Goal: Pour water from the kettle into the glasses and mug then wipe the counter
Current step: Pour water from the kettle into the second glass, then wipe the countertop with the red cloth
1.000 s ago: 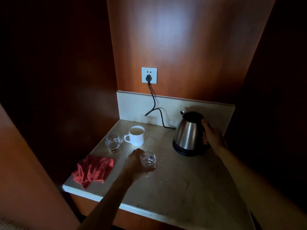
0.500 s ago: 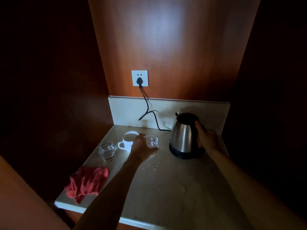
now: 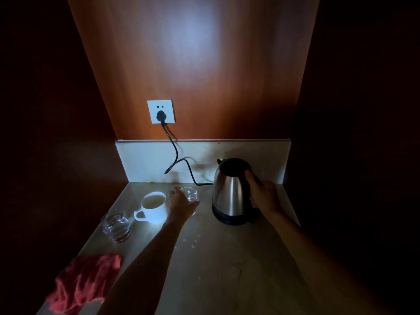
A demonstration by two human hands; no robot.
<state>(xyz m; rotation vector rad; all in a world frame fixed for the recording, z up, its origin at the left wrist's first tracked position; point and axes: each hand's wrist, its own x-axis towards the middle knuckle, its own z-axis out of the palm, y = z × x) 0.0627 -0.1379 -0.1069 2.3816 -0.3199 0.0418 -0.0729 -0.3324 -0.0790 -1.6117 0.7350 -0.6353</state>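
Since a second earlier the left hand (image 3: 181,204) had carried the glass (image 3: 190,196) back beside the mug (image 3: 154,208), fingers wrapped around it, while the right hand (image 3: 264,196) clasped the kettle (image 3: 229,192) handle right of the mug, best lifted slowly.

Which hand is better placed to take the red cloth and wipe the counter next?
The left hand. It holds a glass by the mug, on the same side as the red cloth. The right hand grips the kettle handle, farther from it.
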